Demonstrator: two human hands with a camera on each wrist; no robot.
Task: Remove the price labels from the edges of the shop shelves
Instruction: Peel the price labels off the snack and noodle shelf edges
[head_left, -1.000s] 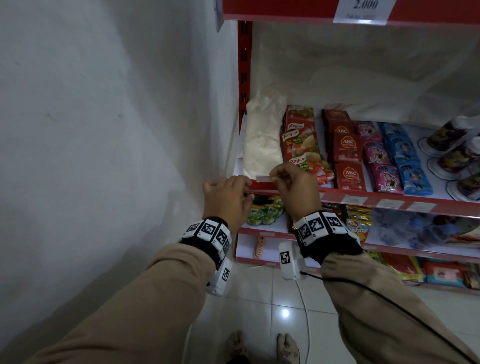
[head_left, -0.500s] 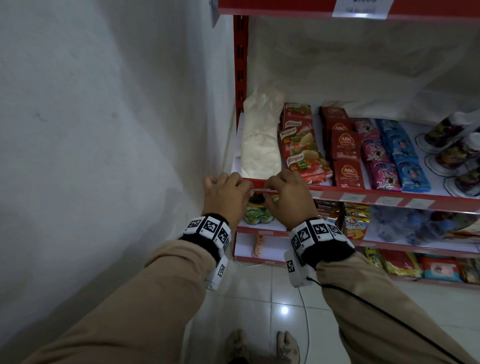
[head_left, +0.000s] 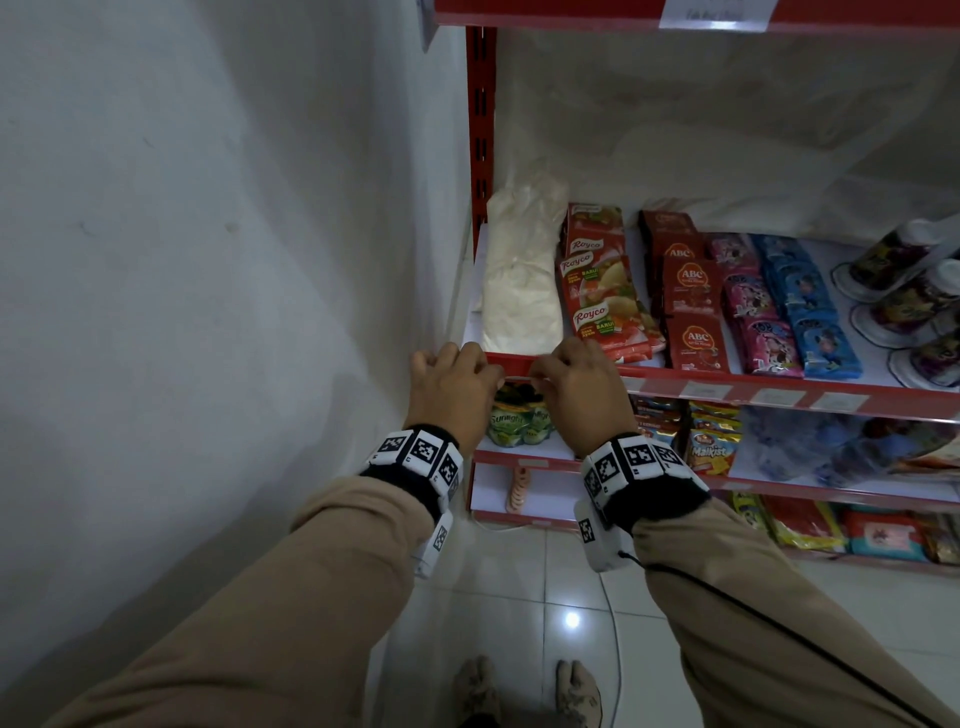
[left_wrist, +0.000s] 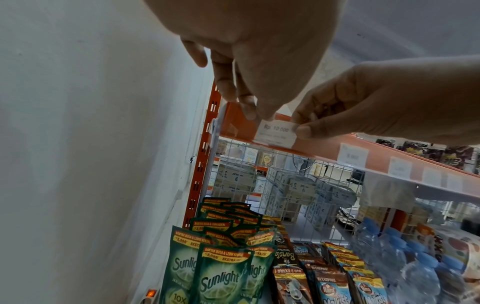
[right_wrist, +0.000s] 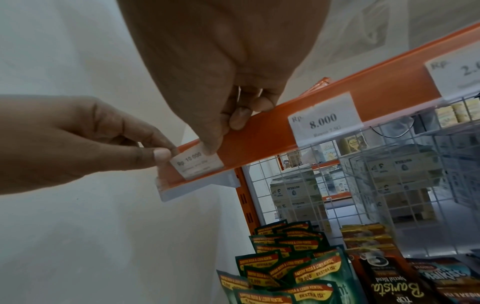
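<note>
Currently both hands are on the leftmost price label (left_wrist: 276, 133), marked Rp 10.000, at the left end of the red shelf edge (head_left: 727, 387), right next to the white wall (head_left: 208, 260). Label's long axis runs along the shelf edge, horizontal, printed face pointing out toward me. It sits in the edge strip; I can't tell if it's partly pulled free.

Left hand (head_left: 451, 387): thumb and forefinger pinch the label's left end, clear in the right wrist view (right_wrist: 83, 135). Grip is grasping the label. Other fingers curled over the top of the shelf edge.

Right hand (head_left: 579, 389): thumb and forefinger pinch the label's right end in the left wrist view (left_wrist: 376, 107). Grip also grasping the label. Remaining fingers curled against the top of the edge.

Next label along to the right reads 8.000 (right_wrist: 324, 119), seated flat in the strip, well apart from the hands. More labels follow further right (head_left: 779, 396).

On the shelf behind the hands: a white bag (head_left: 522, 275), Royco sachets (head_left: 597, 291), ABC sachets (head_left: 688, 306). Shelf below carries Sunlight pouches (left_wrist: 221, 275) directly under the held label. Upper shelf edge has one more label (head_left: 719, 14).
</note>
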